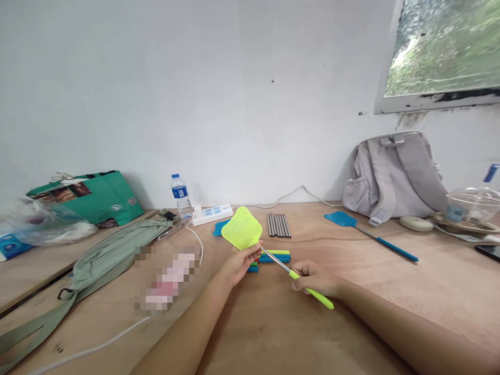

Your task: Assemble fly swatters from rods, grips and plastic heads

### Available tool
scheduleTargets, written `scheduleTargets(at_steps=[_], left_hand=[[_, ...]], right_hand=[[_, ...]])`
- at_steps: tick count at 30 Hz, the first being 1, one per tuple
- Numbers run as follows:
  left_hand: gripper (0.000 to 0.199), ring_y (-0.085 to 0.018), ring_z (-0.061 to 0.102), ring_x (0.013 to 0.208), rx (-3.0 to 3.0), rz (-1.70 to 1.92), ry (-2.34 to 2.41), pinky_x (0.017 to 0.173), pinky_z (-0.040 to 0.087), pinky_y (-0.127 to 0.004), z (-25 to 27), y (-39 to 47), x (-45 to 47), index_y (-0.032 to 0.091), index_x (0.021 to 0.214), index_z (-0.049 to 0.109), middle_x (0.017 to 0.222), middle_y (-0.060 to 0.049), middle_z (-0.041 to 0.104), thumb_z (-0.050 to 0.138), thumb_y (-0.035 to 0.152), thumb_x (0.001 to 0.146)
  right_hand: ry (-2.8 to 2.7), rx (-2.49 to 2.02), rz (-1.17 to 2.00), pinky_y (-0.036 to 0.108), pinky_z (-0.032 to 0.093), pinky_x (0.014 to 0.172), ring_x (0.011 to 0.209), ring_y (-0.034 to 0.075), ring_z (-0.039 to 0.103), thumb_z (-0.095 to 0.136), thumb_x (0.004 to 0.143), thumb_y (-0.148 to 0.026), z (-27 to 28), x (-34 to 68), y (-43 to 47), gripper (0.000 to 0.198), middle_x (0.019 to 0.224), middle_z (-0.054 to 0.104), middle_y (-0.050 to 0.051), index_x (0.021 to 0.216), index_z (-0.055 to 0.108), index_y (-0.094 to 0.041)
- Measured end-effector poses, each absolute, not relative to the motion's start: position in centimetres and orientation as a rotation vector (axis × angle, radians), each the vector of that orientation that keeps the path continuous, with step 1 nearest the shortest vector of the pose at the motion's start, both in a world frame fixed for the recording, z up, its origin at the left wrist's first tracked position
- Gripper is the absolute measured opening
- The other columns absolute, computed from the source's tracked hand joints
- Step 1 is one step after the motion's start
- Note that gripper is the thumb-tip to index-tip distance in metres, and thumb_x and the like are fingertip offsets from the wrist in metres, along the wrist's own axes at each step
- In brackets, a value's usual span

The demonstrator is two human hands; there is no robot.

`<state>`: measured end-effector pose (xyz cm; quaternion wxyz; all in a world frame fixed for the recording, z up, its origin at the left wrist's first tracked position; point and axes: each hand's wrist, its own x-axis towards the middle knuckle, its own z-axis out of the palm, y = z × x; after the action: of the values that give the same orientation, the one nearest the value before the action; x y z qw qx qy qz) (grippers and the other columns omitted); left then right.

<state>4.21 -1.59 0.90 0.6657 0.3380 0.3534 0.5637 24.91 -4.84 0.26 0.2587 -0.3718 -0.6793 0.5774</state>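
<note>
A yellow-green fly swatter (241,228) with a perforated head and a thin metal rod is held above the table. My left hand (239,264) is closed where the head meets the rod. Around the yellow-green handle, my right hand (312,278) is closed. Blue, green and yellow-green handles (275,258) lie just beyond my left hand, which partly hides them. Several metal tubes (278,225) lie side by side farther back. Behind the held head shows part of a blue swatter head (219,228). A blue fly swatter (377,239) with its own rod and handle lies at the right.
Along the wall stand a green bag (97,198), a water bottle (180,195), a power strip (213,214) and a grey backpack (394,177). A sage-green waist bag (113,250) and a white cable (97,346) lie left. Plastic cups (469,205) stand far right.
</note>
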Motion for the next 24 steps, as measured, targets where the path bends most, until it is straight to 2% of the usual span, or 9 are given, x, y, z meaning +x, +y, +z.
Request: scheduleTargets(at_steps=[7, 14, 24], left_hand=[[0.011, -0.012, 0.062, 0.067, 0.741, 1.222, 0.769, 0.068, 0.051, -0.022, 0.88, -1.56, 4.04, 0.011, 0.075, 0.064, 0.080, -0.005, 0.067, 0.061, 0.002, 0.069], [0.007, -0.013, 0.062, 0.068, 0.723, 1.202, 0.740, 0.070, 0.052, -0.026, 1.12, -1.50, 3.91, 0.011, 0.079, 0.064, 0.085, -0.008, 0.067, 0.058, 0.012, 0.074], [0.004, -0.011, 0.061, 0.060, 0.819, 1.204, 0.793, 0.063, 0.051, -0.022, 0.87, -1.10, 3.32, 0.011, 0.068, 0.064, 0.064, -0.003, 0.065, 0.062, 0.007, 0.068]], right_hand=[[-1.861, -0.960, 1.519, 0.018, 0.019, 0.036, 0.036, 0.003, 0.030, 0.056, 0.058, -0.018, -0.03, 24.99, -4.78, 0.025, 0.039, 0.039, -0.009, 0.049, 0.033, -0.019], [-1.850, -0.941, 1.512, 0.018, 0.018, 0.036, 0.036, 0.003, 0.028, 0.055, 0.057, -0.016, -0.35, 25.07, -4.61, 0.027, 0.038, 0.037, -0.010, 0.049, 0.030, -0.019], [-1.903, -0.960, 1.462, 0.018, 0.017, 0.036, 0.037, 0.003, 0.027, 0.057, 0.057, -0.015, -0.62, 25.22, -4.46, 0.032, 0.040, 0.036, -0.010, 0.050, 0.027, -0.020]])
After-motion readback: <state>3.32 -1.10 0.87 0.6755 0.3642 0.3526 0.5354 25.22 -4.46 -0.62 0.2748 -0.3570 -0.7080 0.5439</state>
